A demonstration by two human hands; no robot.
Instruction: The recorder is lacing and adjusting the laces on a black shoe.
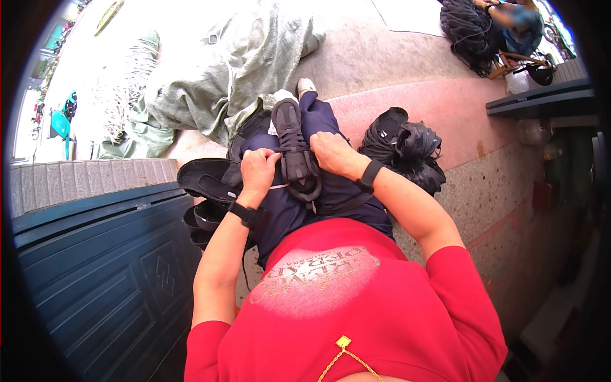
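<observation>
A black shoe (294,141) rests on my lap, its toe pointing away and its heel toward me. On its left side my left hand (257,172) is closed in a pinch on the dark shoelace (277,150) that runs from the shoe's lacing. My right hand (335,153) is closed against the shoe's right side; what its curled fingers hold is hidden. Beside my left leg lie several black shoes or shoe parts (205,178). A thin white strip (278,187) shows under the shoe, near my left hand.
Dark bundles (402,145) lie on the floor to my right. Ahead is a large grey-green woven sheet (216,76), with pale strands (130,89) to its left. A blue door panel (114,274) stands at left. Another person (519,25) sits far right by a dark heap (470,32).
</observation>
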